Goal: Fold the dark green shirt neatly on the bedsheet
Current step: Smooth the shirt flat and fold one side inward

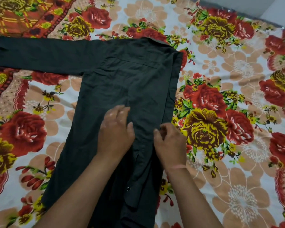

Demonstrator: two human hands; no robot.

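The dark green long-sleeved shirt [122, 83] lay on the red-and-peach floral bedsheet [220, 63]. The left hand [115, 130] pressed it, spread flat, while the right hand [169, 142] pinched its folded right edge. Pale grey floor [262, 7] showed far right.

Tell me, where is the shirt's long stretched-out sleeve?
In the head view, the sleeve lies upper left, stretching across the bedsheet from the dark green shirt.

Pale grey-white surface [253, 4] in the far top right corner, beyond a dark grey edge strip [260, 19] slanting down toward the right; floor or wall, cannot tell. Thin pink thread band [176, 167] low and right of centre, lying crosswise, slightly tilted
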